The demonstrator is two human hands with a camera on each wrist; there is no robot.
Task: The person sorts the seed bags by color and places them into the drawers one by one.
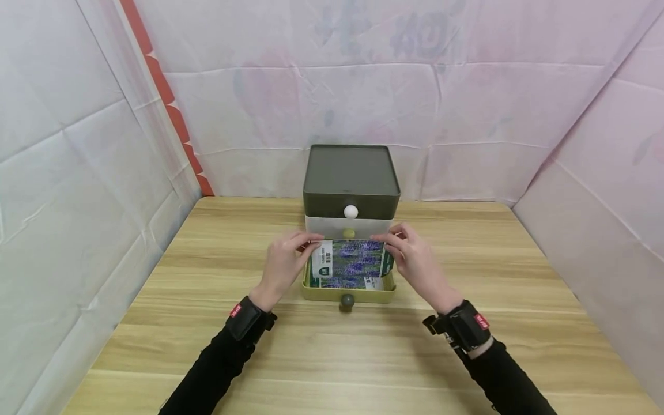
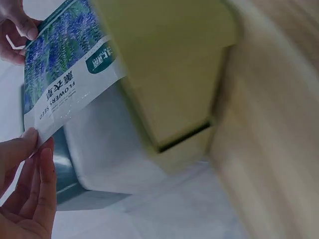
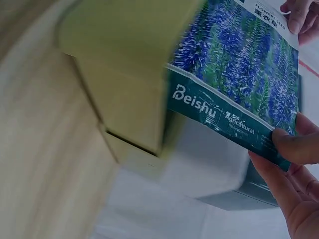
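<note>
Pinching opposite ends of the seed packet (image 1: 349,264), the left hand (image 1: 282,262) and right hand (image 1: 415,262) each keep a fingertip grip, holding it just over the open yellow drawer (image 1: 347,296). Bare bench (image 1: 332,357) lies behind both wrists. Only the wrist views show the packet's lettering and the drawer's outer wall.

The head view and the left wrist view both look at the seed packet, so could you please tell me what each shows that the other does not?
Only the head view shows the whole drawer unit, its white knob, the pulled-out bottom drawer and the table.

Only the left wrist view shows the words FLOWER SEED on the packet's white end and the drawer's underside.

Both show the seed packet held at its ends by the left hand and the right hand.
</note>
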